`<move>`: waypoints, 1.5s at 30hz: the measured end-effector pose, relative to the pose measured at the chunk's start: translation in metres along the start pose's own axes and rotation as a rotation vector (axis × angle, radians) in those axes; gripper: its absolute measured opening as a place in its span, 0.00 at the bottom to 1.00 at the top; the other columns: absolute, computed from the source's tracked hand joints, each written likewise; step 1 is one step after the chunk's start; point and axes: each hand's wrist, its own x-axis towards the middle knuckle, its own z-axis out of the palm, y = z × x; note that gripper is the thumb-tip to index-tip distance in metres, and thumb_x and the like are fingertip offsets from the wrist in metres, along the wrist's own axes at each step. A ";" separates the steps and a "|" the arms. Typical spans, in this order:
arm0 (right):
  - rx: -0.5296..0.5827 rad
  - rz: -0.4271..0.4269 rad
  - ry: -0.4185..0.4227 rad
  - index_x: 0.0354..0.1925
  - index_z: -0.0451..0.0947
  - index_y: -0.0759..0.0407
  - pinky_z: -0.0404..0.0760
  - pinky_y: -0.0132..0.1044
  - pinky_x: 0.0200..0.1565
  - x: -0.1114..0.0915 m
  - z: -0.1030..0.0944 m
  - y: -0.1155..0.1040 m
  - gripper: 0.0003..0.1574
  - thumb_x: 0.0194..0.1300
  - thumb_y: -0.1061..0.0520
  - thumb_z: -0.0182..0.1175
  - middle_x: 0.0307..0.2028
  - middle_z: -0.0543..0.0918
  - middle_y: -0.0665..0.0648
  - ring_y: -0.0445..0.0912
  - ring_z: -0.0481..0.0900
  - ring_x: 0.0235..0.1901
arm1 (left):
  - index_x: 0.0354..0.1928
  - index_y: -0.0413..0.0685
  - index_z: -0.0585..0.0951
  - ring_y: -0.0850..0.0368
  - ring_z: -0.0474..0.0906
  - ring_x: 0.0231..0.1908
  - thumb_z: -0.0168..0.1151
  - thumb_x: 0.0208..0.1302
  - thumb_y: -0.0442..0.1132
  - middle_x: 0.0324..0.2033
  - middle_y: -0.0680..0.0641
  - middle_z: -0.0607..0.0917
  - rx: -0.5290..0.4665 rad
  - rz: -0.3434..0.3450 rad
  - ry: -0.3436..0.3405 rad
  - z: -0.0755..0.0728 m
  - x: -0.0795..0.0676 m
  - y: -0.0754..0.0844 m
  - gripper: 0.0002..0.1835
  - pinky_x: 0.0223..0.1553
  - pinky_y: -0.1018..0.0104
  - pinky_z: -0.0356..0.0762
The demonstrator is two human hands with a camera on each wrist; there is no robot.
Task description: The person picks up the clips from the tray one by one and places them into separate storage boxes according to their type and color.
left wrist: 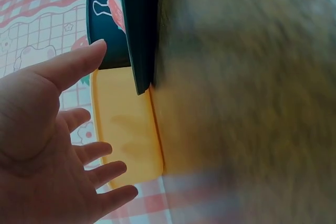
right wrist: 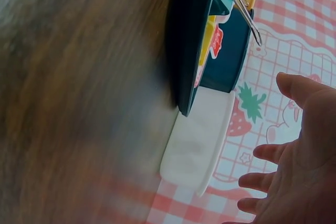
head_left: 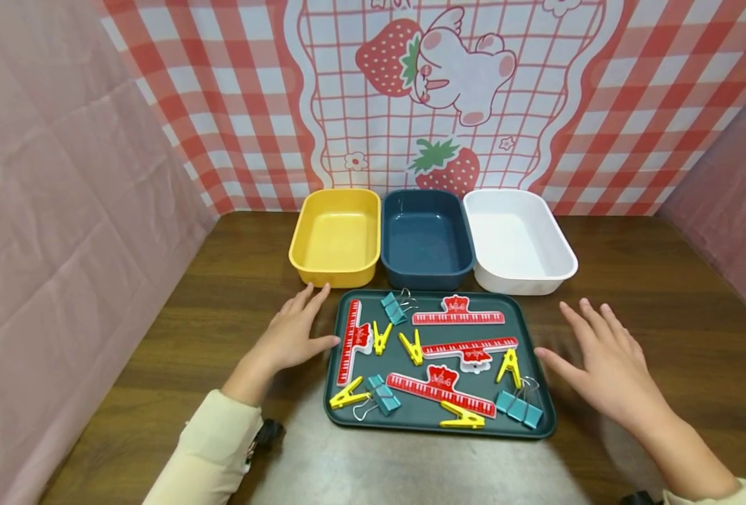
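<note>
The dark green tray [head_left: 417, 415] is sitting between both hands, with red keyboard clips [head_left: 349, 344], yellow clips [head_left: 474, 421] and teal binder clips [head_left: 520, 409] lying scattered all over it. The left hand [head_left: 293, 337] is hovering just off the tray's left side, fingers spread wide; the right hand [head_left: 609, 365] is doing the same off its right. Yellow [head_left: 337, 242], navy [head_left: 427, 242] and white bins [head_left: 516, 238] are lining up behind the tray, pretty snug.
</note>
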 end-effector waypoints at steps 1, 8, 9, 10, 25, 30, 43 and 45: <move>0.002 0.000 -0.001 0.70 0.49 0.63 0.37 0.74 0.57 0.000 0.000 -0.001 0.54 0.60 0.34 0.55 0.67 0.48 0.74 0.66 0.32 0.67 | 0.73 0.53 0.49 0.32 0.47 0.65 0.65 0.56 0.53 0.70 0.37 0.48 -0.010 0.005 -0.003 0.001 0.001 0.000 0.48 0.61 0.35 0.51; 0.003 -0.007 0.006 0.70 0.51 0.64 0.40 0.74 0.56 0.000 0.002 -0.004 0.54 0.60 0.34 0.56 0.66 0.50 0.75 0.67 0.34 0.67 | 0.73 0.52 0.49 0.32 0.47 0.65 0.68 0.55 0.49 0.70 0.37 0.47 -0.098 0.014 -0.036 0.003 0.005 -0.002 0.49 0.59 0.35 0.56; 0.005 -0.006 0.005 0.70 0.51 0.64 0.40 0.75 0.56 0.000 0.002 -0.005 0.54 0.60 0.34 0.57 0.66 0.50 0.75 0.67 0.34 0.67 | 0.73 0.52 0.49 0.32 0.47 0.65 0.68 0.55 0.49 0.70 0.37 0.47 -0.109 0.013 -0.044 0.003 0.005 -0.002 0.49 0.60 0.36 0.56; 0.007 -0.004 0.002 0.70 0.50 0.64 0.40 0.75 0.55 0.000 0.002 -0.006 0.54 0.60 0.34 0.57 0.66 0.50 0.75 0.67 0.34 0.67 | 0.73 0.52 0.49 0.33 0.47 0.65 0.68 0.54 0.48 0.70 0.37 0.47 -0.119 0.014 -0.050 0.003 0.006 -0.002 0.49 0.60 0.36 0.56; 0.033 0.006 -0.030 0.70 0.51 0.63 0.44 0.77 0.52 0.002 0.004 -0.015 0.54 0.59 0.34 0.57 0.66 0.50 0.75 0.68 0.36 0.67 | 0.72 0.48 0.52 0.41 0.68 0.56 0.73 0.48 0.35 0.64 0.37 0.60 -0.319 0.007 -0.110 0.005 0.011 -0.001 0.52 0.54 0.53 0.73; 0.040 0.004 -0.033 0.70 0.51 0.63 0.44 0.77 0.52 0.001 0.005 -0.017 0.54 0.59 0.33 0.56 0.66 0.50 0.75 0.68 0.36 0.67 | 0.72 0.50 0.54 0.44 0.73 0.49 0.73 0.46 0.32 0.62 0.38 0.64 -0.371 -0.033 -0.115 0.006 0.012 -0.001 0.52 0.48 0.58 0.77; 0.051 -0.003 -0.042 0.69 0.52 0.64 0.46 0.76 0.52 -0.001 0.006 -0.019 0.53 0.60 0.34 0.56 0.66 0.51 0.76 0.68 0.37 0.66 | 0.71 0.49 0.55 0.49 0.77 0.42 0.72 0.44 0.24 0.57 0.37 0.69 -0.604 -0.125 -0.188 0.011 0.021 -0.006 0.52 0.42 0.61 0.79; 0.056 -0.005 -0.046 0.69 0.52 0.64 0.45 0.76 0.53 -0.001 0.006 -0.019 0.53 0.60 0.34 0.56 0.66 0.51 0.76 0.69 0.38 0.66 | 0.71 0.49 0.55 0.49 0.77 0.42 0.71 0.44 0.23 0.57 0.37 0.69 -0.626 -0.135 -0.193 0.011 0.021 -0.007 0.52 0.41 0.61 0.80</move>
